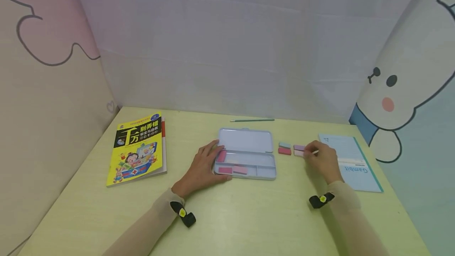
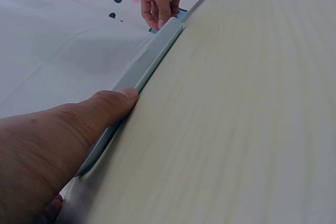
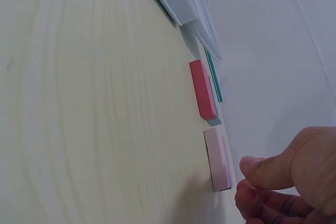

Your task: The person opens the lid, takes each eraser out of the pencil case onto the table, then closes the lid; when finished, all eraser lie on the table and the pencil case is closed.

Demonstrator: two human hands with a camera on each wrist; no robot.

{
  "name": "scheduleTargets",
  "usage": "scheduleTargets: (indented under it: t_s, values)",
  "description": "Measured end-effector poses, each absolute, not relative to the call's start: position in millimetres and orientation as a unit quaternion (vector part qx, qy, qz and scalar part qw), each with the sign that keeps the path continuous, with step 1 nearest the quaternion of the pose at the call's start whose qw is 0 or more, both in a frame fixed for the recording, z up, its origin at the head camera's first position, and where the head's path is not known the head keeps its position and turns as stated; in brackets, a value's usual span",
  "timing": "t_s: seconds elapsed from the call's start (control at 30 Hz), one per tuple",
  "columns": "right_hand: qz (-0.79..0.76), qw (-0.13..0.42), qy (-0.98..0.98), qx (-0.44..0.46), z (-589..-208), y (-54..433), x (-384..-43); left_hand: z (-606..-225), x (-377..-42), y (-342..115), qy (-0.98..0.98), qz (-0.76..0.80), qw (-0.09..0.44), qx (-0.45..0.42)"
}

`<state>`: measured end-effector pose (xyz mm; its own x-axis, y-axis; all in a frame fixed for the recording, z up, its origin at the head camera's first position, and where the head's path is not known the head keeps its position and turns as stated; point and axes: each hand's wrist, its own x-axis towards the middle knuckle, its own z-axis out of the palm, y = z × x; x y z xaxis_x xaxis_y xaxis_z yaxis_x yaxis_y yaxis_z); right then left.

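Observation:
An open pale-blue pencil case (image 1: 264, 172) lies with its lid (image 1: 245, 140) folded back. My left hand (image 1: 200, 171) holds its left end, thumb along the front wall and fingers at the rear left side. Inside, one dark pink eraser (image 1: 221, 156) stands at the left of the rear compartment; another dark pink eraser (image 1: 225, 170) and a light pink eraser (image 1: 240, 170) lie in front. My right hand (image 1: 323, 159) is beside a pale pink eraser (image 3: 217, 158), thumb and fingertips slightly apart with nothing between them. A purple eraser (image 1: 299, 147) lies behind that one.
Between the case and my right hand lie a red eraser (image 1: 284, 151) and a grey-green eraser (image 1: 284, 144). A green pencil (image 1: 252, 120) rests near the table's back edge. A yellow book (image 1: 136, 149) lies at left, a light-blue notebook (image 1: 355, 169) at right.

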<state>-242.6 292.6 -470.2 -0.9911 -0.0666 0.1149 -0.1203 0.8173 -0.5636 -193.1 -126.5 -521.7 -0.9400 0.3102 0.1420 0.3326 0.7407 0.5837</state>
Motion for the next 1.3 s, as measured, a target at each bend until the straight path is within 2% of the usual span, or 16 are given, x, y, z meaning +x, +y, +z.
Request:
scheduleTargets:
  t_s: [0.2,0.57,1.03,1.3]
  values:
    - [0.322,0.074,-0.941,0.070,-467.4,276.1,-233.0,-522.6,-192.7,-126.4,-0.934,-0.313,0.019,-0.173]
    - [0.335,0.065,-0.936,0.091,-458.8,241.6,-212.8,-521.9,-193.0,-126.0,-0.933,-0.312,0.023,-0.178]
    - [0.359,0.054,-0.917,0.163,-451.9,196.5,-204.2,-524.9,-195.4,-129.0,-0.937,-0.300,0.019,-0.177]
    - [0.361,0.026,-0.911,0.198,-452.5,162.2,-199.8,-524.5,-195.0,-127.4,-0.938,-0.301,0.009,-0.174]
